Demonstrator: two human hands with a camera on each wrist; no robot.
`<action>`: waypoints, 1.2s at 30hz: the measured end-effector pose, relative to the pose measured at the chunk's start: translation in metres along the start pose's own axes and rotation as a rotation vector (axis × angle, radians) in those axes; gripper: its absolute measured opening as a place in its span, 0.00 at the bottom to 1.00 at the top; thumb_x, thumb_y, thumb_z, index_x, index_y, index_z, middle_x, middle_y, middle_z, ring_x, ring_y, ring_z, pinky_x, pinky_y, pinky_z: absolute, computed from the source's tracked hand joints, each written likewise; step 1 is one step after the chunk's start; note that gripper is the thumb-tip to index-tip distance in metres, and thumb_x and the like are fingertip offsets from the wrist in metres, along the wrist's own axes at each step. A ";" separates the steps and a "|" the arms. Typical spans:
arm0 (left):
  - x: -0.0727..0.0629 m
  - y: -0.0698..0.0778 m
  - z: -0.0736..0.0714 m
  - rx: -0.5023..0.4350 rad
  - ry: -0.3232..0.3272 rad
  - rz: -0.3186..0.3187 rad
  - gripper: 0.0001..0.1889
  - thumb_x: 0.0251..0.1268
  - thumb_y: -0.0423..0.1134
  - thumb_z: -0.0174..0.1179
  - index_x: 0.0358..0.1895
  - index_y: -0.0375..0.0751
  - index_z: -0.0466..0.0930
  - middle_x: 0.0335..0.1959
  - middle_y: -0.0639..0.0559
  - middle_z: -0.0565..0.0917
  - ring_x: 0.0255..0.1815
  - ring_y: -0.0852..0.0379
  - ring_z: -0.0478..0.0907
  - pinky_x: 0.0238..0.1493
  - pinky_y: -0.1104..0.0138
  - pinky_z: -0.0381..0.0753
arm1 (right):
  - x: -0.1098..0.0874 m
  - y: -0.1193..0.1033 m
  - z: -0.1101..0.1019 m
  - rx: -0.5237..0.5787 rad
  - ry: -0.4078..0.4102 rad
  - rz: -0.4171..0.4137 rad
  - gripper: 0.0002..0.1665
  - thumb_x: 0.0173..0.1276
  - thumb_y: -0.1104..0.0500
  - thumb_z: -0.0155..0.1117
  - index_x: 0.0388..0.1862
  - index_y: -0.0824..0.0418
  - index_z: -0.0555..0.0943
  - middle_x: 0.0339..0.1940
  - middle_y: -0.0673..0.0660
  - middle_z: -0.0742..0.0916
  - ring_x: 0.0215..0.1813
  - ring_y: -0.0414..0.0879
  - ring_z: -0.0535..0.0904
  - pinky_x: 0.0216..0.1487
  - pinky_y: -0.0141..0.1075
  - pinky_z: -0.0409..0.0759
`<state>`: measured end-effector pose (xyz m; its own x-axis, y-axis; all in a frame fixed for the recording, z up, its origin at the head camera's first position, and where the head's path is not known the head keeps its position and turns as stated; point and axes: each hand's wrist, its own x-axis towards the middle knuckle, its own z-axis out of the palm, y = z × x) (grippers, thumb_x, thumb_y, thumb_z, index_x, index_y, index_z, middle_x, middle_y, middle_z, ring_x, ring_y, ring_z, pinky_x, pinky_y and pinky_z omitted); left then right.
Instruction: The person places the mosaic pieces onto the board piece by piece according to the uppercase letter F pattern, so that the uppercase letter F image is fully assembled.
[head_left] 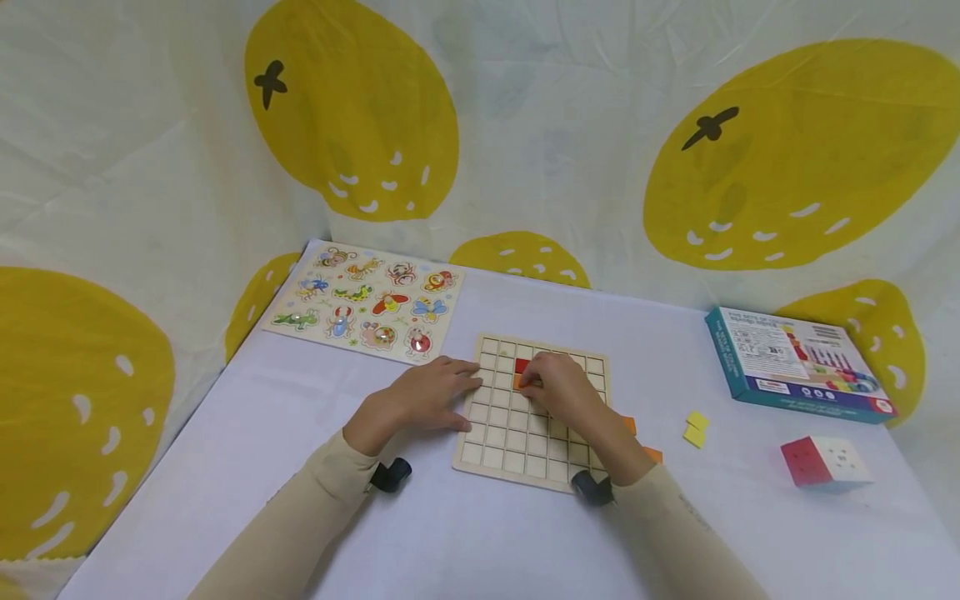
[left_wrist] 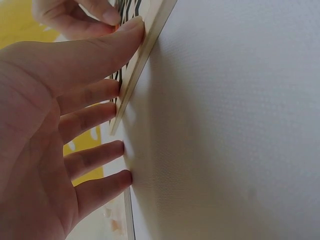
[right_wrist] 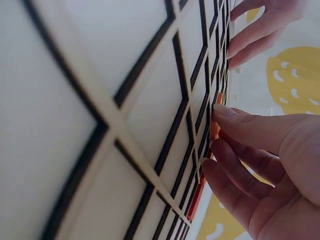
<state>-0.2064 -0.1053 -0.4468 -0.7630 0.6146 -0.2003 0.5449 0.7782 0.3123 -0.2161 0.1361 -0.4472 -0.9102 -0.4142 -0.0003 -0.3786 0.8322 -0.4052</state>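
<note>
A square wooden grid board (head_left: 495, 437) lies on the white table. My left hand (head_left: 426, 394) rests at the board's left edge, thumb and fingers spread and extended; the left wrist view shows the thumb (left_wrist: 107, 52) on the rim. Over the board's upper middle, my right hand (head_left: 561, 385) pinches an orange tile (right_wrist: 215, 131) between thumb and fingertips, low against the grid. A red tile (head_left: 521, 365) sits in a cell just behind it. The orange tile's far side is hidden by the fingers.
Two orange tiles (head_left: 628, 425) lie right of the board, partly behind the right forearm. Farther right are yellow tiles (head_left: 696, 436), a puzzle cube (head_left: 825, 462) and a teal-edged box (head_left: 802, 362). An insect puzzle board (head_left: 367, 302) lies at the back left, before a lemon-patterned cloth (head_left: 540, 150).
</note>
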 end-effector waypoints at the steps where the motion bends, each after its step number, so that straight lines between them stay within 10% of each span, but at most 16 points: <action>1: 0.000 0.000 0.000 0.002 -0.001 -0.002 0.38 0.60 0.56 0.71 0.72 0.46 0.75 0.79 0.51 0.69 0.78 0.46 0.66 0.73 0.51 0.74 | 0.000 0.000 0.000 0.001 -0.006 0.002 0.03 0.60 0.64 0.77 0.34 0.59 0.90 0.35 0.52 0.90 0.40 0.46 0.86 0.46 0.41 0.86; 9: 0.000 0.001 0.000 0.004 -0.005 0.000 0.38 0.60 0.57 0.71 0.72 0.46 0.74 0.79 0.50 0.68 0.79 0.45 0.66 0.74 0.51 0.73 | -0.015 0.001 -0.009 -0.020 -0.083 -0.022 0.11 0.64 0.61 0.74 0.46 0.59 0.89 0.46 0.52 0.92 0.52 0.51 0.87 0.58 0.48 0.85; 16: -0.001 0.002 -0.001 0.000 -0.008 -0.002 0.38 0.60 0.56 0.72 0.72 0.46 0.74 0.79 0.50 0.68 0.79 0.45 0.65 0.74 0.51 0.72 | -0.043 0.015 -0.032 0.040 -0.070 0.114 0.22 0.66 0.60 0.73 0.59 0.57 0.85 0.60 0.56 0.88 0.65 0.57 0.81 0.67 0.56 0.79; 27: 0.000 -0.001 -0.001 -0.014 -0.007 -0.007 0.37 0.61 0.57 0.71 0.72 0.47 0.74 0.80 0.51 0.68 0.79 0.45 0.65 0.75 0.50 0.72 | -0.087 0.060 -0.073 0.001 -0.080 0.260 0.26 0.66 0.58 0.73 0.63 0.58 0.82 0.57 0.61 0.88 0.57 0.58 0.82 0.56 0.53 0.86; 36: 0.000 0.002 0.000 -0.017 -0.015 -0.020 0.38 0.60 0.57 0.71 0.72 0.48 0.74 0.80 0.52 0.67 0.80 0.46 0.64 0.74 0.50 0.72 | -0.106 0.091 -0.060 0.067 -0.193 0.374 0.25 0.64 0.55 0.74 0.60 0.58 0.83 0.53 0.59 0.87 0.53 0.53 0.81 0.50 0.43 0.88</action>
<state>-0.2055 -0.1039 -0.4460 -0.7684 0.6008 -0.2204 0.5233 0.7882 0.3239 -0.1644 0.2777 -0.4295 -0.9323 -0.1546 -0.3270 -0.0103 0.9150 -0.4033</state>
